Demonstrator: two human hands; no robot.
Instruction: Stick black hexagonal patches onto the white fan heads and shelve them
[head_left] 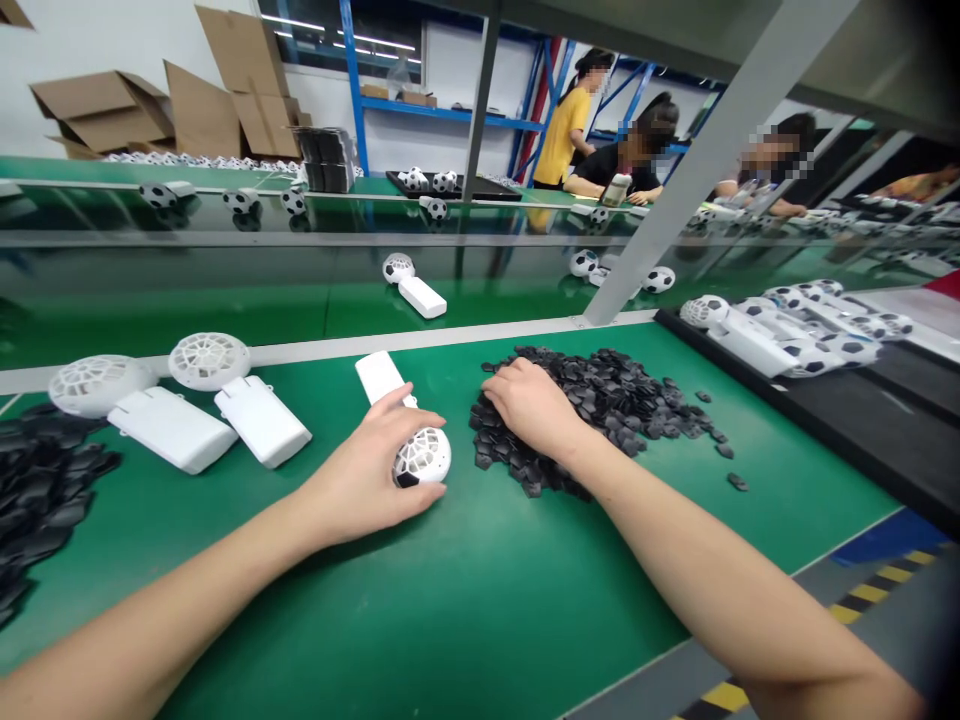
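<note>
My left hand (pixel 375 465) is closed around the round head of a white handheld fan (pixel 427 457) styled like a football. One black patch shows low on its lattice; its white handle (pixel 380 378) lies beyond my fingers on the green table. My right hand (pixel 536 405) reaches into a pile of small black plastic pieces (pixel 622 400), fingers bent down together. Its fingertips are hidden, so whatever they pinch cannot be made out. Left of my left hand lie two more white fans, one fan (pixel 262 420) nearer and another fan (pixel 172 428) farther left, both without visible black patches.
A second black heap (pixel 45 490) lies at the left edge. On the right, a black tray (pixel 832 400) holds several patched fans. Behind a low rail, a green conveyor (pixel 300 300) carries a fan (pixel 421 296). A slanted metal post (pixel 675 200) rises at right. Several people work beyond.
</note>
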